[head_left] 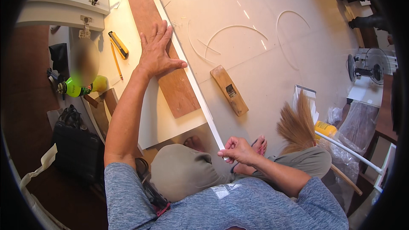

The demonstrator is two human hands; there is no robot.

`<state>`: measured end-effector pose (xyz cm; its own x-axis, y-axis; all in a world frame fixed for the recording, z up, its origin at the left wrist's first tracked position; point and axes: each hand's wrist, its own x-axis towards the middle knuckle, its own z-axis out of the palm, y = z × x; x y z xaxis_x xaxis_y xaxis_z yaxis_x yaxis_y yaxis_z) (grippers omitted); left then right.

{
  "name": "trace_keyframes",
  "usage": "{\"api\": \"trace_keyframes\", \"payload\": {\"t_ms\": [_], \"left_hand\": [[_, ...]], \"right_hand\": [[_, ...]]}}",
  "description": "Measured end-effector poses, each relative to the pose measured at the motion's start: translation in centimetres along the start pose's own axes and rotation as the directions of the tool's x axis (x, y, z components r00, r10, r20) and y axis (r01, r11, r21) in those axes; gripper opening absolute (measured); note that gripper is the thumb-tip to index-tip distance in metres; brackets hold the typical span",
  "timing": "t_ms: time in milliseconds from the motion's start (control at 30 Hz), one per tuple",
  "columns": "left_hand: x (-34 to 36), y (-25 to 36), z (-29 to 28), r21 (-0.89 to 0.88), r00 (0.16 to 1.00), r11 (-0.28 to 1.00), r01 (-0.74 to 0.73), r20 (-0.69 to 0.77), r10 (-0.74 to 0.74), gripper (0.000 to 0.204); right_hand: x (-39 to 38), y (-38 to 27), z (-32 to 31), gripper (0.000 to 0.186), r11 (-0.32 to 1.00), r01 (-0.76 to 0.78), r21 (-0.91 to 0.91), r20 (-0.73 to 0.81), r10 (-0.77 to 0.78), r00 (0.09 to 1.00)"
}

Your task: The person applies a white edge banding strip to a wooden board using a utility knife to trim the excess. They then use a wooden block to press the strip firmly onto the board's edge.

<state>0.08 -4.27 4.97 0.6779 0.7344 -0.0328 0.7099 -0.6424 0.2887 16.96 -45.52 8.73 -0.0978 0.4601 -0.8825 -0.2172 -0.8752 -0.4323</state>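
Observation:
My left hand [156, 52] lies spread with its fingers apart on a brown wooden board [181, 96], its thumb reaching over a long white strip [198, 90]. The board rests on a pale panel [148, 119], and the strip runs along the panel's right edge. At the strip's near end, which sticks out past the panel, my right hand [239, 150] pinches it between thumb and fingers. A wooden hand plane [229, 90] lies on the floor just right of the strip. A yellow utility knife [119, 45] and a pencil [116, 61] are left of my left hand.
Thin curled white offcuts [236, 27] lie on the tiled floor [264, 72]. At right are a broom [294, 121], a white metal tube [349, 151], clear plastic and a fan [377, 67]. At left are a green bottle [74, 88], a black bag [76, 149] and a hinged white door [64, 12].

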Motion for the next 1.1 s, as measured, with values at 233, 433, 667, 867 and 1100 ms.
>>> {"api": "trace_keyframes", "payload": {"t_ms": [233, 433, 667, 867, 1100], "left_hand": [[-0.2, -0.4, -0.7, -0.007, 0.999, 1.0, 0.022, 0.03, -0.022, 0.148], [0.4, 0.1, -0.3, -0.077, 0.999, 0.997, 0.017, 0.04, -0.014, 0.151], [0.0, -0.2, -0.7, -0.085, 0.999, 0.996, 0.026, 0.047, -0.022, 0.148], [0.0, -0.7, -0.2, -0.122, 1.0, 0.993, 0.0, 0.009, 0.001, 0.152], [0.2, 0.2, -0.9, -0.122, 0.998, 0.992, 0.035, 0.048, -0.029, 0.142]], "right_hand": [[7.2, -3.7, -4.5, 0.064, 0.576, 0.205, -0.791, -0.407, -0.746, 0.528], [13.5, -3.6, -7.9, 0.072, 0.414, 0.058, -0.909, -0.316, -0.772, 0.551], [13.7, -12.0, -5.9, 0.055, 0.782, 0.529, -0.33, -0.202, -0.606, 0.77], [14.8, -24.5, 0.4, 0.065, 0.847, 0.524, -0.089, -0.071, -0.53, 0.845], [19.7, -25.5, 2.4, 0.063, 0.736, 0.677, -0.028, -0.049, -0.677, 0.734]]}}
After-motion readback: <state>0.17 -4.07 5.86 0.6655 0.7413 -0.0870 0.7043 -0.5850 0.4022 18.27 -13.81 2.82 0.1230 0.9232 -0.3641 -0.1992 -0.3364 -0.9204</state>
